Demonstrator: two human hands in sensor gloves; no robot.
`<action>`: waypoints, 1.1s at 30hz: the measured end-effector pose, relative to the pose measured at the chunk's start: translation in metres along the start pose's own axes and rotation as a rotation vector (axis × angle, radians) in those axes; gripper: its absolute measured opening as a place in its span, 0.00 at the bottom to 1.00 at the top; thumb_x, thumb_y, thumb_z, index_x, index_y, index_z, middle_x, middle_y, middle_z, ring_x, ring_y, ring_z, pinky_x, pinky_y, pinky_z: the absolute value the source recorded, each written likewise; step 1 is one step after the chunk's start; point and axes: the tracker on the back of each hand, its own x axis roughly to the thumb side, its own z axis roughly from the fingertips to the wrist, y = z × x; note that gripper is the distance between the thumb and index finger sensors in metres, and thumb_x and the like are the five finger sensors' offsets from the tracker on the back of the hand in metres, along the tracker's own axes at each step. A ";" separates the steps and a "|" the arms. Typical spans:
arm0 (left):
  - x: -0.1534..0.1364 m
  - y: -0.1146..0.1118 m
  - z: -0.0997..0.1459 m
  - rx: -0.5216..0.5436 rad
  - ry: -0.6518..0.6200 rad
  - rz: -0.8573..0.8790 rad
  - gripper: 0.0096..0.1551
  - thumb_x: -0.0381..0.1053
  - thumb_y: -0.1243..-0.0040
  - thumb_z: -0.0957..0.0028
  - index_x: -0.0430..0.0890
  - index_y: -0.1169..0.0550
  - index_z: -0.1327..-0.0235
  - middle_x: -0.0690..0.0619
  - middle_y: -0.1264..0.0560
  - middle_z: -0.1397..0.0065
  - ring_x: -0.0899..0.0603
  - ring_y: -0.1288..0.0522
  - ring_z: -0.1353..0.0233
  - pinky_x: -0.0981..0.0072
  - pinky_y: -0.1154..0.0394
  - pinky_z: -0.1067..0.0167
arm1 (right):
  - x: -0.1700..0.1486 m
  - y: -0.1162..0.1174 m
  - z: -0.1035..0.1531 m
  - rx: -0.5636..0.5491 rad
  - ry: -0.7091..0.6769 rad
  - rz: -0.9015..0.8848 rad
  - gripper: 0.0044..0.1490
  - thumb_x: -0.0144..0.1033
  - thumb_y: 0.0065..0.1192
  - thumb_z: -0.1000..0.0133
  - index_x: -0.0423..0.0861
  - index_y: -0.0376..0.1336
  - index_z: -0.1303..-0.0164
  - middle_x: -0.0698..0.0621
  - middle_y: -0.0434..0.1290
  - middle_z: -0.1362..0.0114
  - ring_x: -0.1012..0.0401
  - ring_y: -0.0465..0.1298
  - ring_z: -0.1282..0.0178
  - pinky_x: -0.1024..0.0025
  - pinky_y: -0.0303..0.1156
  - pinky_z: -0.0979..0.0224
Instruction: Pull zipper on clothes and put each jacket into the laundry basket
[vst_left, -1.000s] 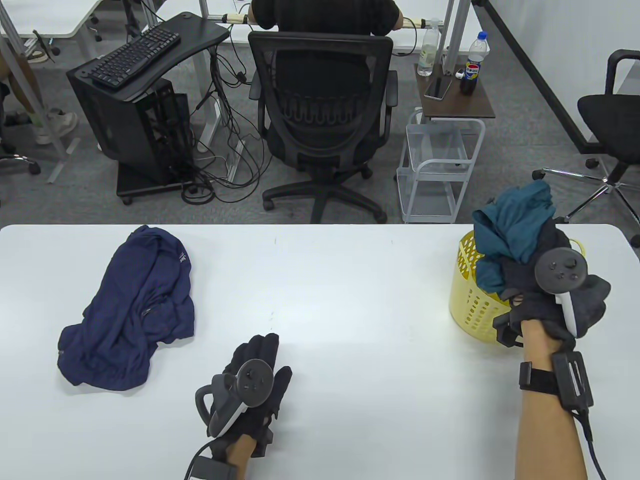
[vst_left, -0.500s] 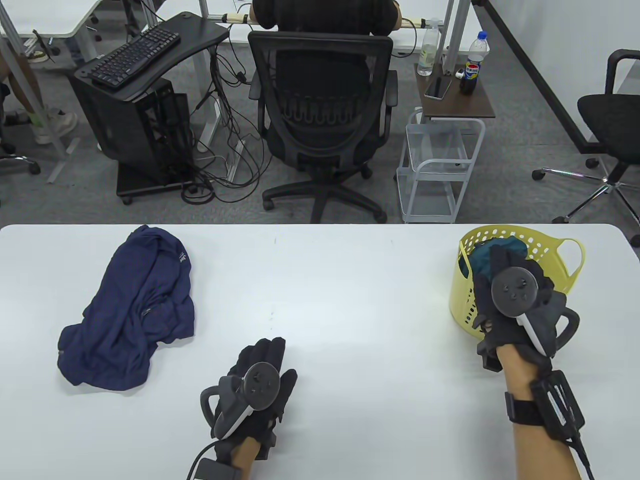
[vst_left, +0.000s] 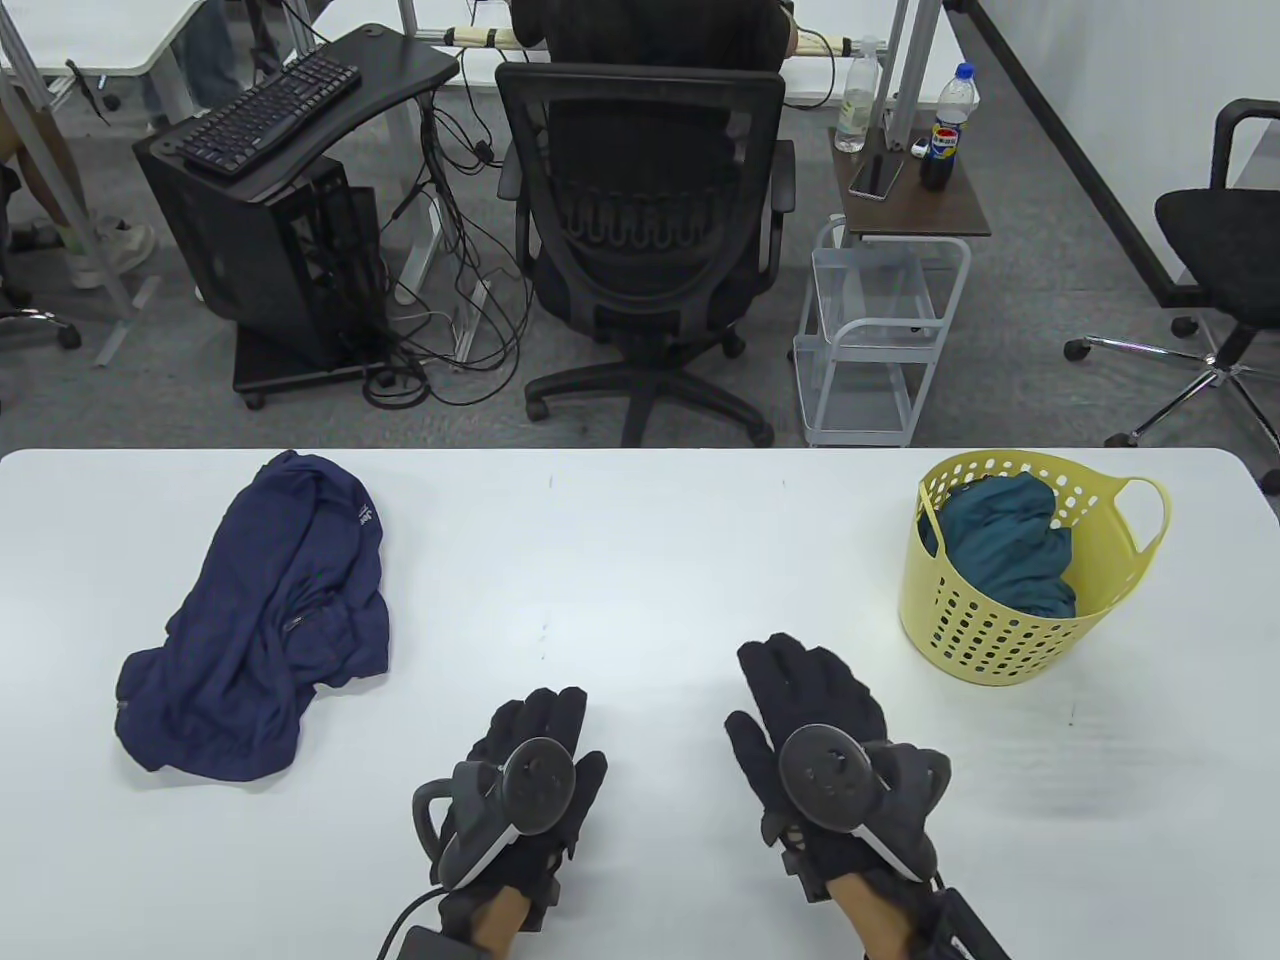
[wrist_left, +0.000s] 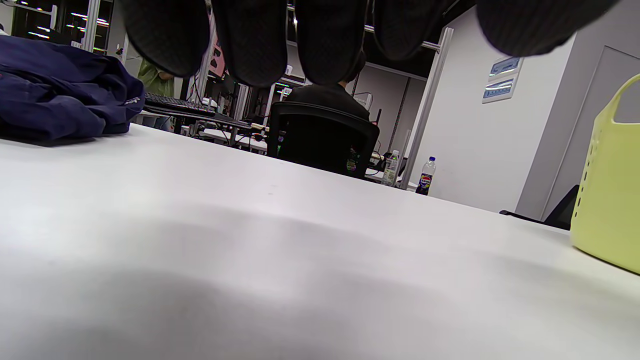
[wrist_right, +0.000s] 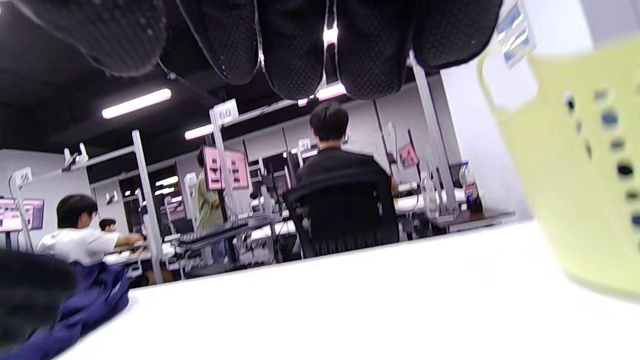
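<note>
In the right wrist view the yellow laundry basket (wrist_right: 580, 165) is blurred and cut off by the right edge. The teal jacket (vst_left: 1010, 550) lies partly hidden behind the basket's near wall. The navy jacket (vst_left: 265, 625) is bunched, its zipper too small to make out. Both forearms run off the near edge, and the right hand's fingers (wrist_right: 295, 45) are cropped at the top.

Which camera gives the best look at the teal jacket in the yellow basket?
The table view: it looks down into the laundry basket, showing the teal jacket bunched inside. Both wrist views show only the basket's yellow wall, never the jacket.
</note>
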 end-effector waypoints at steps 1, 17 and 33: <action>0.000 0.000 0.000 -0.001 -0.002 0.001 0.41 0.69 0.44 0.58 0.60 0.35 0.29 0.51 0.32 0.21 0.35 0.30 0.25 0.39 0.30 0.35 | -0.001 0.009 0.001 0.021 0.001 -0.003 0.41 0.62 0.57 0.44 0.60 0.57 0.21 0.54 0.63 0.14 0.41 0.65 0.19 0.39 0.62 0.24; 0.006 -0.003 -0.008 -0.028 0.015 -0.060 0.40 0.69 0.45 0.58 0.61 0.34 0.29 0.54 0.32 0.21 0.36 0.29 0.25 0.40 0.30 0.35 | -0.028 0.058 0.019 0.149 0.004 0.037 0.45 0.71 0.49 0.47 0.61 0.55 0.19 0.57 0.61 0.12 0.39 0.56 0.14 0.33 0.54 0.22; -0.093 0.015 -0.099 -0.174 0.489 -0.283 0.48 0.76 0.46 0.61 0.69 0.48 0.26 0.57 0.46 0.14 0.37 0.45 0.16 0.39 0.39 0.28 | -0.039 0.066 0.017 0.175 0.038 0.021 0.44 0.68 0.53 0.46 0.60 0.56 0.20 0.56 0.62 0.13 0.39 0.57 0.15 0.33 0.54 0.22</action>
